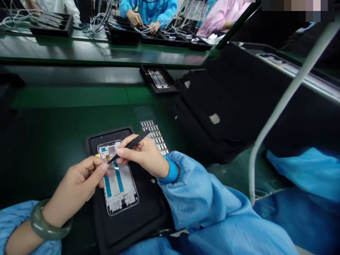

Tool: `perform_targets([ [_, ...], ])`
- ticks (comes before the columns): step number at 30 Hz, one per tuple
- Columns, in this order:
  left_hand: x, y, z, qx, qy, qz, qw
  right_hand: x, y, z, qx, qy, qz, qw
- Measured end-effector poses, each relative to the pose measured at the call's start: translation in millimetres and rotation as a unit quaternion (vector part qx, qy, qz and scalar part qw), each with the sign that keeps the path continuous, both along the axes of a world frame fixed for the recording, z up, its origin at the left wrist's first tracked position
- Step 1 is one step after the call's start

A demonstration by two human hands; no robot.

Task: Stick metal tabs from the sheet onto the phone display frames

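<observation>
Over the black tray [148, 219], nearest me: left hand [79, 180], green bangle [47, 221] at its wrist, thumb and forefinger pinched together at the tips, whatever is between them too small to tell; right hand [140, 156], blue band at its wrist, thumb and fingers closed on black tweezers [135, 140], tips slanting down to my left fingertips; beneath both, one phone frame [126, 180], silver, blue strips along its inside, lying in the tray. Just beyond my right hand: one sheet of small pale pieces [154, 134], in rows, on the green table [66, 124]. Farther: second phone frame [158, 78], in a small black tray [170, 88]; farthest, co-workers' hands [135, 18] among white cables [103, 23] and black trays [53, 30].
</observation>
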State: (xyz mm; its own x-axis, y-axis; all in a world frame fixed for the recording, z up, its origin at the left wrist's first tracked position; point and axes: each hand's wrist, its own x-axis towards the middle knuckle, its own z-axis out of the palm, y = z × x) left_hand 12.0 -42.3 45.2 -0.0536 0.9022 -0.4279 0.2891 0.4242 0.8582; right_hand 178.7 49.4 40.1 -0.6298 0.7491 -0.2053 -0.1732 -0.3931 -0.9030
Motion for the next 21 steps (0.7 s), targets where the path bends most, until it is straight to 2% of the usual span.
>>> perform_targets([
  [4, -4.5, 0.7, -3.6, -0.028, -0.001, -0.040, 0.999, 1.2, 1.7, -0.8, 0.051, -0.016, 0.050, 0.997],
  [6, -8.6, 2.3, -3.7, -0.030, 0.005, -0.058, 0.998, -0.9, 6.4, -3.4, 0.065, -0.020, 0.052, 0.996],
  [9, -20.7, 5.5, -7.0, 0.034, 0.074, -0.040, 0.996, -10.8, 16.6, -11.4, 0.064, -0.024, 0.025, 0.997],
  [10, -26.2, 6.4, -9.6, 0.076, 0.126, -0.031, 0.989, -15.4, 20.0, -14.6, 0.064, -0.030, 0.012, 0.997],
  [12, -38.1, 8.0, -16.5, 0.179, 0.244, -0.041, 0.952, -24.7, 25.4, -20.5, 0.067, -0.049, -0.010, 0.997],
  [14, -48.3, 9.2, -24.7, 0.272, 0.326, -0.098, 0.900, -31.9, 28.1, -24.5, 0.076, -0.069, -0.022, 0.994],
  [16, -54.4, 9.8, -32.1, 0.320, 0.350, -0.157, 0.866, -35.9, 28.5, -26.6, 0.090, -0.092, -0.021, 0.991],
  [18, -56.3, 9.9, -37.3, 0.322, 0.350, -0.184, 0.860, -36.8, 27.8, -27.3, 0.108, -0.112, -0.017, 0.988],
  [21, -55.4, 9.3, -40.1, 0.306, 0.342, -0.190, 0.868, -35.6, 26.9, -27.4, 0.121, -0.126, -0.013, 0.985],
])
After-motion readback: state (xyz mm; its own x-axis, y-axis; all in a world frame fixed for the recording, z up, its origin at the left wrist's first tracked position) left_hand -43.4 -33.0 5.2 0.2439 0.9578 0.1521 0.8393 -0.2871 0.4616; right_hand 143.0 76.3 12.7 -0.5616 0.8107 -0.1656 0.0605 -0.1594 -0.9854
